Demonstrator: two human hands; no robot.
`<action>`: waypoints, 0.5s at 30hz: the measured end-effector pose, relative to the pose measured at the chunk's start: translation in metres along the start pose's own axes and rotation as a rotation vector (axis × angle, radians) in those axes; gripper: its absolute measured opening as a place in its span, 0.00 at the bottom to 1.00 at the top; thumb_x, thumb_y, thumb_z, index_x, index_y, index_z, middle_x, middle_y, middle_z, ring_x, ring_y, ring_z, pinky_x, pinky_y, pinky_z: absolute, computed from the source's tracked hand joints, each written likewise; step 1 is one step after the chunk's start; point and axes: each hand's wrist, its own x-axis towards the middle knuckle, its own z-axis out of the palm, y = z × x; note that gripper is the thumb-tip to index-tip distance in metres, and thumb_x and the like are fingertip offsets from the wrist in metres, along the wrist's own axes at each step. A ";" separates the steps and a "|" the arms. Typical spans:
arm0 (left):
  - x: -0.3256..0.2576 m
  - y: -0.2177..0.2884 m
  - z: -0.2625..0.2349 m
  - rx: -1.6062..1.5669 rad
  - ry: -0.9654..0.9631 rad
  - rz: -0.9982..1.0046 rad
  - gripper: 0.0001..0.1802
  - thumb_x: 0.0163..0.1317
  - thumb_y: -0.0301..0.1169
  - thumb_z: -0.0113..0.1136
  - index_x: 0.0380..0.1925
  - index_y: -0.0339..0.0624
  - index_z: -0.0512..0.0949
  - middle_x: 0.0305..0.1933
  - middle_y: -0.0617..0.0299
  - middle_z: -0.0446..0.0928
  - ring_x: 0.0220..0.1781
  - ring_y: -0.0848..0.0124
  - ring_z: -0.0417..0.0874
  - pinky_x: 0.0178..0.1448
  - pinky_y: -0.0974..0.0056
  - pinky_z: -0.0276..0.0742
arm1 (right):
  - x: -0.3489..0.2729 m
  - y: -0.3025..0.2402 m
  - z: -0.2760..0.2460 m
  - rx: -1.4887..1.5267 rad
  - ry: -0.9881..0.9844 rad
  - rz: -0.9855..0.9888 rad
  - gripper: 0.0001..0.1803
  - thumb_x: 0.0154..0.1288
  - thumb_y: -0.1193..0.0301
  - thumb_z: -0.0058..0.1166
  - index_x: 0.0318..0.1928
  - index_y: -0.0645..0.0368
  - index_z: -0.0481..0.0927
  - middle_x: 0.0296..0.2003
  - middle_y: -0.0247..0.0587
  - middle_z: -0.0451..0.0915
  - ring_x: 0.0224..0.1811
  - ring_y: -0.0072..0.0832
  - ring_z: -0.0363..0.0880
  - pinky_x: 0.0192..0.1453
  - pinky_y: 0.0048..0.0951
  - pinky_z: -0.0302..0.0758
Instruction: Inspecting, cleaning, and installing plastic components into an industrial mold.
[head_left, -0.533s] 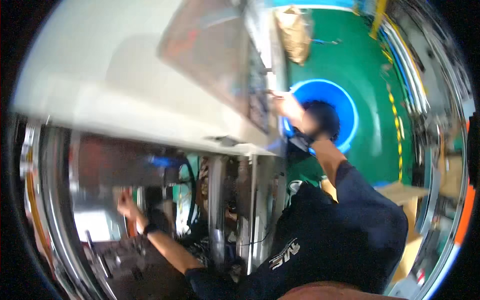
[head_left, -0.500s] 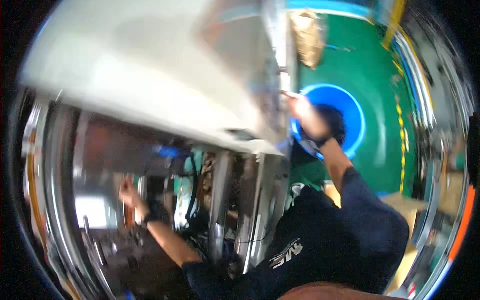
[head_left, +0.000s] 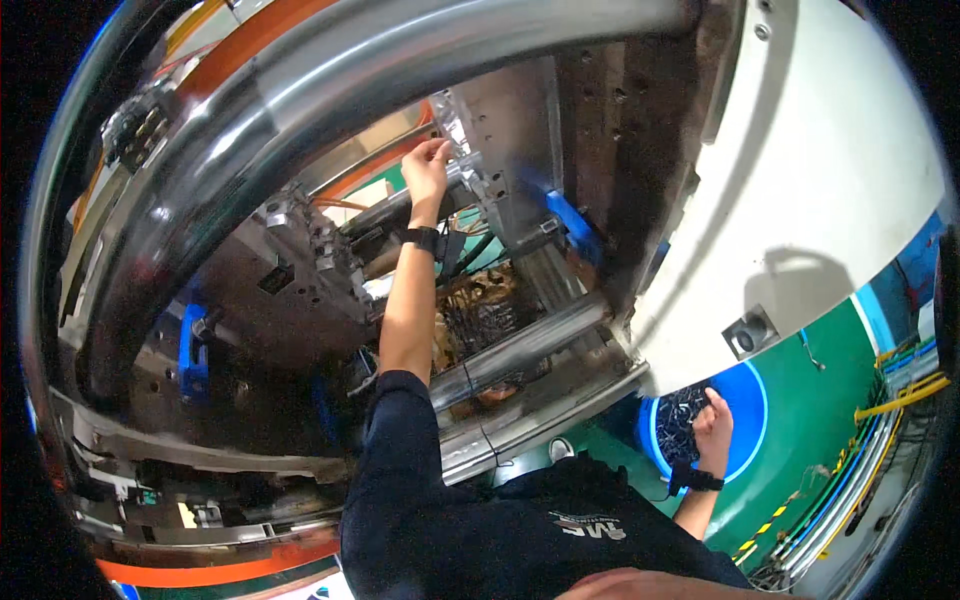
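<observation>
My left hand (head_left: 428, 168) reaches far up into an open moulding machine. Its fingers pinch a clear, shiny moulded part (head_left: 455, 122) at the face of the grey steel mould plate (head_left: 510, 140). A black band sits on that wrist. My right hand (head_left: 712, 425), also with a black wristband, hangs low outside the machine with its fingers loosely apart and holds nothing. It hovers over a round blue bin (head_left: 745, 395) that holds several dark pieces (head_left: 685, 410).
A thick polished tie bar (head_left: 330, 90) arches overhead and another bar (head_left: 530, 340) crosses below my left arm. The white machine housing (head_left: 820, 190) stands at the right. Blue clamps (head_left: 192, 350) sit on the other mould half. The floor (head_left: 830, 400) is green, with cables at its edge.
The view has swung round. My left hand has gone from low inside the machine up to the mould face. My right hand has dropped from the white housing to above the blue bin.
</observation>
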 end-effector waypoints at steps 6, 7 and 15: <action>-0.004 0.015 0.007 0.072 0.006 -0.001 0.13 0.57 0.31 0.66 0.40 0.34 0.83 0.32 0.58 0.84 0.34 0.75 0.83 0.41 0.68 0.76 | 0.003 0.012 0.001 0.000 -0.069 0.029 0.15 0.70 0.68 0.46 0.50 0.65 0.74 0.11 0.22 0.55 0.10 0.13 0.51 0.13 0.19 0.52; -0.005 0.022 0.002 0.096 -0.001 -0.011 0.14 0.58 0.31 0.66 0.41 0.33 0.83 0.33 0.59 0.84 0.35 0.75 0.82 0.41 0.69 0.76 | 0.003 0.014 0.005 0.000 -0.070 0.050 0.14 0.70 0.67 0.46 0.49 0.65 0.74 0.11 0.22 0.55 0.10 0.13 0.51 0.13 0.19 0.52; 0.007 0.002 0.013 -0.204 0.095 -0.106 0.15 0.59 0.33 0.64 0.40 0.31 0.83 0.34 0.57 0.85 0.36 0.74 0.82 0.44 0.68 0.76 | 0.000 0.019 0.015 -0.055 -0.074 0.079 0.13 0.70 0.66 0.46 0.46 0.63 0.73 0.11 0.22 0.54 0.09 0.15 0.50 0.13 0.20 0.51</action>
